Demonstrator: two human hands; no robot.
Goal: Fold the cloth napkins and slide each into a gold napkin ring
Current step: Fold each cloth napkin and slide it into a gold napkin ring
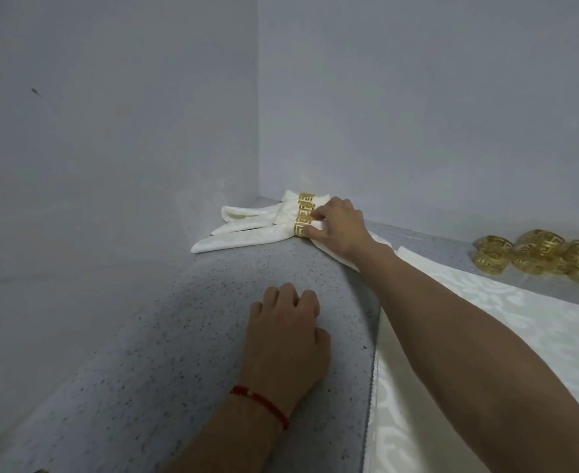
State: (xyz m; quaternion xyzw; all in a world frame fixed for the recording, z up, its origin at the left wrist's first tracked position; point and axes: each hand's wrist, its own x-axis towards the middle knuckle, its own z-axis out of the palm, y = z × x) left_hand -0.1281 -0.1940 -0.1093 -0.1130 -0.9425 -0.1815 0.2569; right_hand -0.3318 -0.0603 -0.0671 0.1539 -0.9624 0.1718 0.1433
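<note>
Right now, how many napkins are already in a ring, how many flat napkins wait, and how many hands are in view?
Napkins in gold rings: 3, stacked in the corner, under the right hand
Flat napkins: 1 visible
Hands: 2, the left hand rests on the counter
Total: 6

A plain indoor corner, likely a home or dining-service workspace: a grey speckled countertop (185, 336) meets bare grey walls (110, 97), with patterned white cloth (486, 302) and spare gold napkin rings (537, 256) right of the gripping hand.
</note>
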